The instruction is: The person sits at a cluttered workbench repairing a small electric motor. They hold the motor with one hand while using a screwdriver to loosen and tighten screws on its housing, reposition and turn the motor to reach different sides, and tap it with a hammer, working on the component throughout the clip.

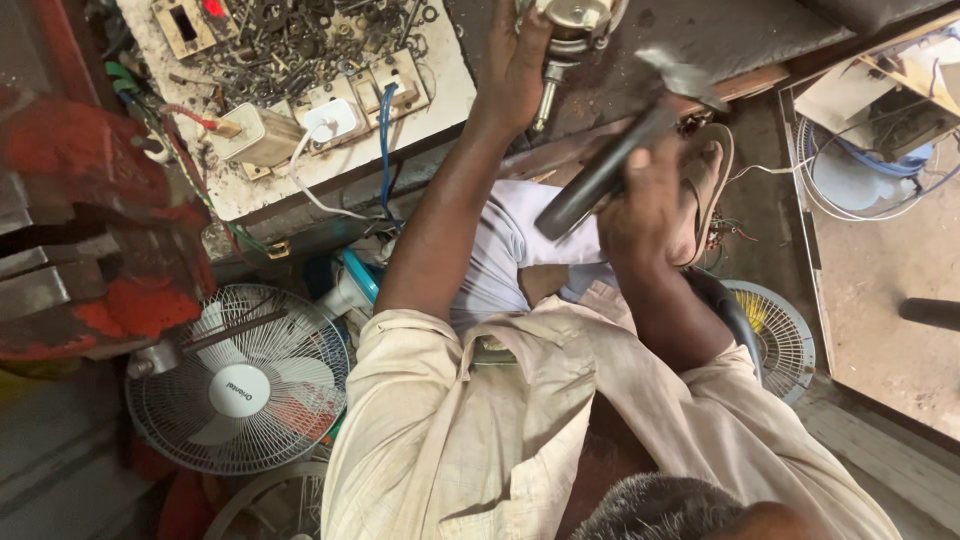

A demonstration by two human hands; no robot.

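Steel-headed and dark in the handle, the hammer [620,150] sits in our right hand [645,205], whose grip is clamped round the black handle with the head raised toward the upper right. Our left hand [515,65] reaches up to the top edge of the view, its grip closed on a pale round metal motor part [572,22] from which a short steel shaft points downward. That part hangs just above the dark, worn work surface [720,40], close beside the hammer head.

To the left lies a white, stained flat tray-like board [445,100]. It carries a heap of small dark metal bits, washers and screws [300,40], several cream wall switches and sockets [370,95], and a white plug with a white cable. A blue cable [383,130] drops from the sockets over the board's edge. We cannot tell the single pieces in the heap apart.

Lower left, on the floor, a white table fan with a round wire guard [240,385] lies face up. A second wire fan guard [785,335] shows at the right, partly behind our arm. A red and grey metal vise [95,220] fills the left edge. At far right an open box [880,120] holds coiled blue and white wires and flat pieces of card.
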